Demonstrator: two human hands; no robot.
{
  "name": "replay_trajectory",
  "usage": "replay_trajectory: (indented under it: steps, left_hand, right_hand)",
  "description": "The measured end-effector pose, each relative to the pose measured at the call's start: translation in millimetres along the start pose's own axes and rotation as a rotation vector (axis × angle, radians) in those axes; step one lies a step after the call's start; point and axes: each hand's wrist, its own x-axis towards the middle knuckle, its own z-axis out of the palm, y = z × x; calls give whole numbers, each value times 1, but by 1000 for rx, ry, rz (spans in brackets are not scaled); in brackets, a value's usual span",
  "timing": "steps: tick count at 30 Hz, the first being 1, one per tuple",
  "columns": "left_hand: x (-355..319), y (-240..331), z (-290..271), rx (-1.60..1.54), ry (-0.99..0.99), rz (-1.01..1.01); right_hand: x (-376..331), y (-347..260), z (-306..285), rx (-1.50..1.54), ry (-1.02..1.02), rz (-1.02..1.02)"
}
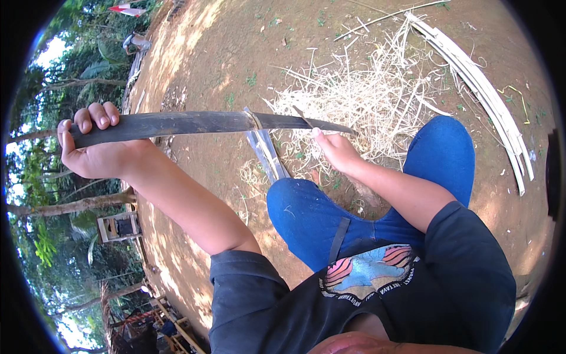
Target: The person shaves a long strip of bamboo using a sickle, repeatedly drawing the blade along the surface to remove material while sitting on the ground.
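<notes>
A long, dark, tapering strip (188, 123), perhaps of split bamboo or wood, stretches across in front of me. At its wide end, my left hand (94, 144) is closed with the fingers curled over the edge. The strip's middle crosses the top of a narrow upright support (265, 154) that stands by my left knee. Near the thin end, my right hand (335, 147) is closed on a small knife-like tool (303, 118), whose dark narrow blade lies across the strip. The handle is mostly hidden in my fingers.
Pale curled shavings (359, 88) heap on the dirt ground beyond my knees. Several long whitish strips (489, 97) lie at the right, by a yellow string (522, 103). Far left are trees, a framed panel (119, 227), a wooden structure (177, 324) and another person (138, 42).
</notes>
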Motion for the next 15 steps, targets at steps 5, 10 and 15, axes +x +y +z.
replay_trajectory:
  steps: [5,10,15]
  left_hand:
    - [-1,-5,-6,47,80,40]
    - [-5,-4,-10,80,99,50]
    - [-4,-6,-4,180,199,67]
  right_hand:
    - [-15,-38,15,84,-30,-303]
    - [-53,-125,31,207,-154,-588]
    - [-44,-119,41,155,-166,-530]
